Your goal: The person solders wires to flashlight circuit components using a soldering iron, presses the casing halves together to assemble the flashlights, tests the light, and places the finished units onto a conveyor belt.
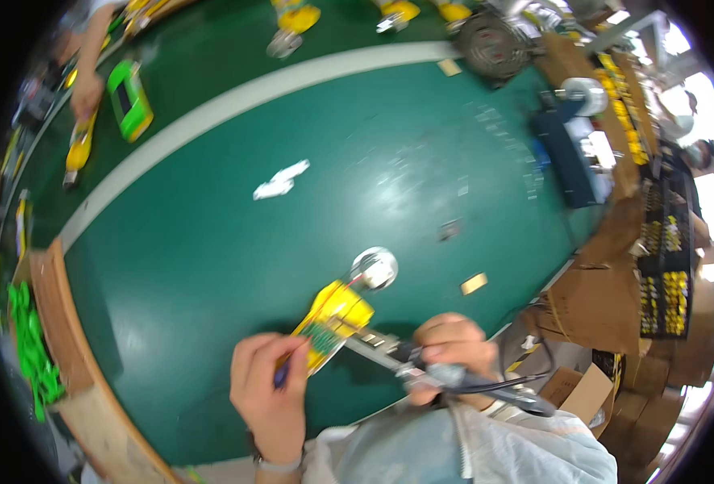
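My left hand (268,379) is closed at the near left edge of a yellow plastic housing (342,306). Between its thumb and fingers shows a small dark blue thing (280,375), blurred, its kind unclear. A green circuit board (322,337) sits in the housing. From the housing's far end a red wire runs to a round white-and-silver lamp part (374,268) on the mat. My right hand (453,347) is wrapped round what looks like a soldering iron (409,355) with a black cable. Its metal front reaches the board's right side; whether the tip touches is blurred.
White crumpled scrap (281,181) and a small tan block (474,283) lie on the green mat (212,266). A wooden-edged bin of green parts (34,351) stands left, cardboard boxes (595,302) right. Across a pale strip, another person's hand (87,93) holds a yellow tool.
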A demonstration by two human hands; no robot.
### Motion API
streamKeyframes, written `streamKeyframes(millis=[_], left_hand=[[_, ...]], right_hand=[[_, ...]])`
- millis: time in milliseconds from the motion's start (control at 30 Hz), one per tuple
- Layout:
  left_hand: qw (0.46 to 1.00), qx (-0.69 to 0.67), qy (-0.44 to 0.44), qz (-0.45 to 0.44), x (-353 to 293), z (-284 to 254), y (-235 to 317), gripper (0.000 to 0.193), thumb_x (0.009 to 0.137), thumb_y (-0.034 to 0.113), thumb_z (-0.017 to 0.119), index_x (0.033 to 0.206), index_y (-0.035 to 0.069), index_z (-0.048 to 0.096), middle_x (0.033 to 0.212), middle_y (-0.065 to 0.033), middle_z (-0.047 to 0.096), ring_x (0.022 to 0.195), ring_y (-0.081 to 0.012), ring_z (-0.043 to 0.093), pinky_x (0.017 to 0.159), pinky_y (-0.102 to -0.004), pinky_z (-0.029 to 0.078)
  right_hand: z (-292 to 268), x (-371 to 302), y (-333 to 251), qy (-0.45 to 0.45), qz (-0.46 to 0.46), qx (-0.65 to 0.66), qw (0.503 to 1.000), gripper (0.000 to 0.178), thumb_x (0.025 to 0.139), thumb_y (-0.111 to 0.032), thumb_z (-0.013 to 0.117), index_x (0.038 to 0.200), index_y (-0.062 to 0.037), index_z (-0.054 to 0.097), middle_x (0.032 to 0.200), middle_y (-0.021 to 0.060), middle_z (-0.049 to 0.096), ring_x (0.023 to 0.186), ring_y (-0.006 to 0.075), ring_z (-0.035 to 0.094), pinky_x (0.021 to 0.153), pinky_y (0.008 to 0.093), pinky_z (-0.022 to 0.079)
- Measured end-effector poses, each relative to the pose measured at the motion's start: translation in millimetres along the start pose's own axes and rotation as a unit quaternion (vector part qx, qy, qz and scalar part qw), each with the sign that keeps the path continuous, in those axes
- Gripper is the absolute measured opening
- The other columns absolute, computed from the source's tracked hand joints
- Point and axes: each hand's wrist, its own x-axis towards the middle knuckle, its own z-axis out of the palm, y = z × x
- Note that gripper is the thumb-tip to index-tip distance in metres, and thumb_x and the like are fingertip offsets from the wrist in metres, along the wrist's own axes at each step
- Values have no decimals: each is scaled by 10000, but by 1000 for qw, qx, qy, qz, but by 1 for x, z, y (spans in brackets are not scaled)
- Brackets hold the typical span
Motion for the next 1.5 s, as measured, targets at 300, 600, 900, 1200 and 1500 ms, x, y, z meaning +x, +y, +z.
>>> streamKeyframes(millis=[300, 600, 900, 1200, 1500], left_hand=[[999, -25, -30, -21, 8, -2, -5, 154, 720, -43, 721, 838, 31, 655, 837, -69, 597, 708, -204, 578, 580, -295, 476], [999, -32, -34, -18, 10, -3, -6, 174, 700, -53, 727, 830, 36, 654, 821, -67, 591, 685, -193, 575, 566, -280, 479], [999, -28, -19, -24, 8, -1, -8, 209, 655, -75, 729, 813, 38, 649, 797, -69, 596, 672, -214, 575, 574, -297, 459], [999, -40, -11, -7, 8, 0, -10, 238, 631, -90, 731, 812, 37, 644, 792, -69, 596, 671, -212, 574, 572, -293, 466], [1000, -31, -6, 5, 8, 1, -9, 242, 633, -94, 731, 813, 40, 640, 787, -60, 590, 666, -205, 567, 543, -290, 467]], right_hand=[[8, -16, 8, 54, -19, -15, 998, 451, 725, -286, 790, 917, -22, 479, 735, 89, 530, 484, 170, 520, 396, 259, 408], [7, -10, 4, -7, 18, 6, 1000, 455, 718, -269, 789, 924, -16, 472, 753, 98, 528, 477, 169, 510, 409, 259, 441], [3, -11, 8, -36, 18, 32, 999, 546, 710, -315, 826, 964, -15, 448, 792, 119, 525, 512, 181, 519, 443, 261, 455], [1, -11, 4, -58, 18, 3, 998, 509, 716, -278, 798, 968, -23, 436, 792, 116, 517, 517, 185, 516, 445, 272, 455], [2, -8, 1, -77, 14, 10, 997, 442, 737, -231, 768, 949, -27, 437, 771, 114, 482, 543, 207, 499, 404, 285, 400]])
